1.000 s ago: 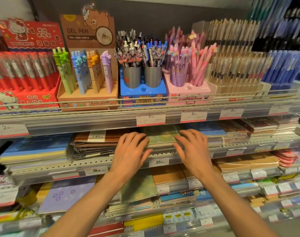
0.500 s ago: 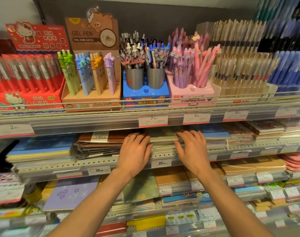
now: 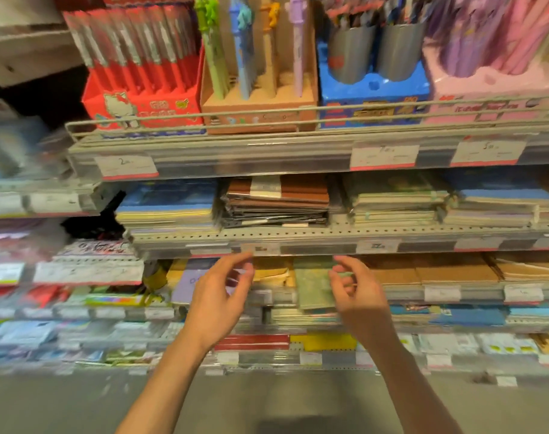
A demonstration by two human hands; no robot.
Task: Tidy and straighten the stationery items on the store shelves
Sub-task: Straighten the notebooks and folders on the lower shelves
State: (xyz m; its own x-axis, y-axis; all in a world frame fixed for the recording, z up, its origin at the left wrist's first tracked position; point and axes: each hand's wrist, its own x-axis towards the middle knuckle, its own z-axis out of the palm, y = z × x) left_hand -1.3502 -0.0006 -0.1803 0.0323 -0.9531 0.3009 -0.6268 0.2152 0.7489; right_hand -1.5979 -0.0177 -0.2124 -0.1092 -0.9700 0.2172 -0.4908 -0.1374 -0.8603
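Observation:
My left hand (image 3: 218,303) and my right hand (image 3: 357,297) hover side by side in front of the third shelf, fingers loosely curled, holding nothing. Between them a green notebook (image 3: 314,286) sticks out tilted from its stack, beside a yellow stack (image 3: 271,270) and a lilac notebook (image 3: 185,281). One shelf up lie a brown wrapped stack (image 3: 279,198), a blue-topped stack (image 3: 168,202) and a pale green stack (image 3: 392,202). The view is blurred.
The top shelf carries a red pen box (image 3: 141,89), a brown gel-pen display (image 3: 260,89), a blue stand with two metal cups (image 3: 373,86) and a pink pen box (image 3: 486,89) behind a wire rail (image 3: 204,125). Lower shelves hold more notebooks. Grey floor (image 3: 267,402) lies below.
Both hands have left the pale green stack on the second shelf and dropped to the shelf below, fingers now curled. The view has tilted down and moved closer to the shelves.

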